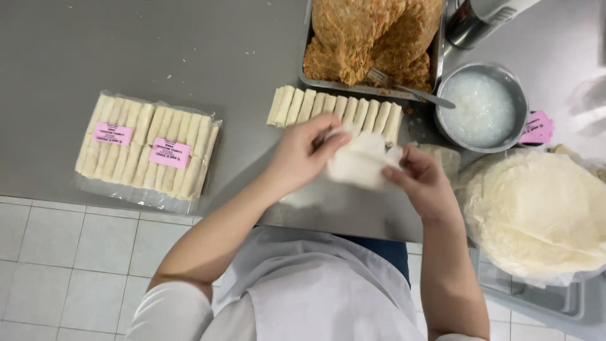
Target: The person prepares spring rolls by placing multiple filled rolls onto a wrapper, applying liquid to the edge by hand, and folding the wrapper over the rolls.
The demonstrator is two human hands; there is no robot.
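Note:
Both my hands hold one thin white wrapper sheet (361, 161) just above the steel table (189, 50). My left hand (303, 151) pinches its left edge with fingers curled. My right hand (420, 180) grips its right side from below. Directly behind the wrapper lies a row of several rolled pale spring rolls (334, 108). A stack of round wrapper sheets (536, 211) in clear plastic sits to my right.
A metal tray (372, 89) of orange-brown shredded filling with a fork (404, 88) stands at the back. A steel bowl (483, 107) of white paste is beside it. Two sealed packs of rolls (148, 151) with pink labels lie at the left. White floor tiles (63, 252) show below.

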